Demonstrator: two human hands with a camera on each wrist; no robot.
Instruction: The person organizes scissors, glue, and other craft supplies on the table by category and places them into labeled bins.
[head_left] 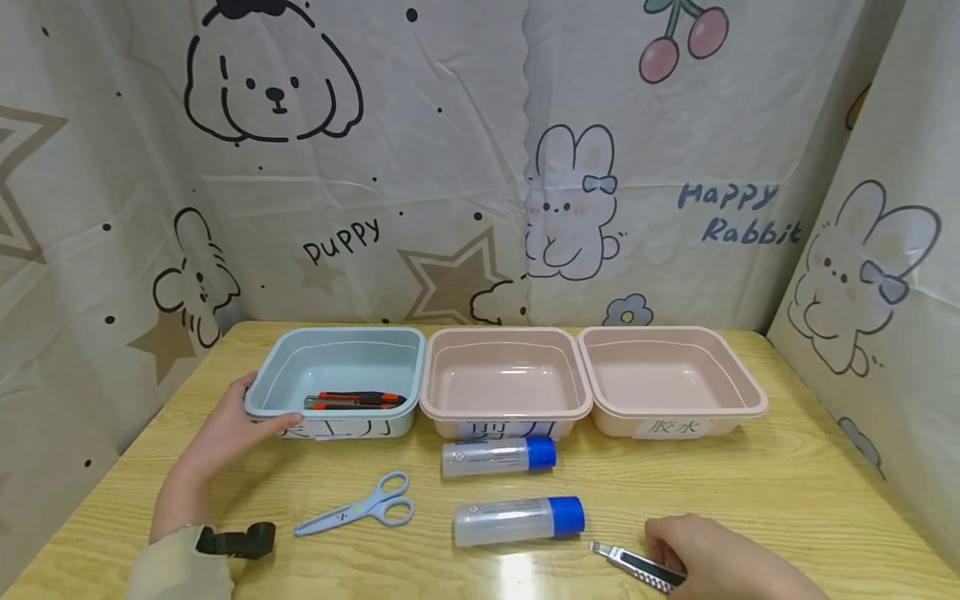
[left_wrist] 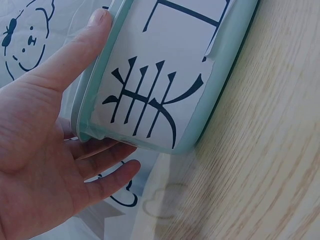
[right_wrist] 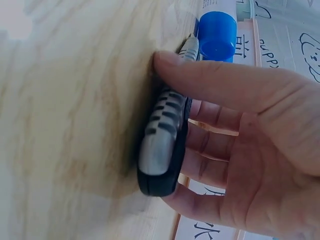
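Note:
My left hand (head_left: 225,433) holds the front left corner of a light blue plastic bin (head_left: 277,375), its thumb along the front rim and its fingers at the side. Inside that bin lie orange-and-black utility knives (head_left: 356,400). The left wrist view shows the bin's paper label (left_wrist: 145,95) close up. Low at the right, my right hand (head_left: 720,558) grips a silver-and-black utility knife (head_left: 637,568) between thumb and fingers, close over the table. The knife's tip points left, toward a clear glue bottle (head_left: 502,522) with a blue cap.
Two pink bins, the middle one (head_left: 506,414) and the right one (head_left: 675,412), stand in a row beside the blue bin, with paper labels in front. A second glue bottle (head_left: 487,458) lies before the middle bin. Light blue scissors (head_left: 352,510) lie left of the bottles.

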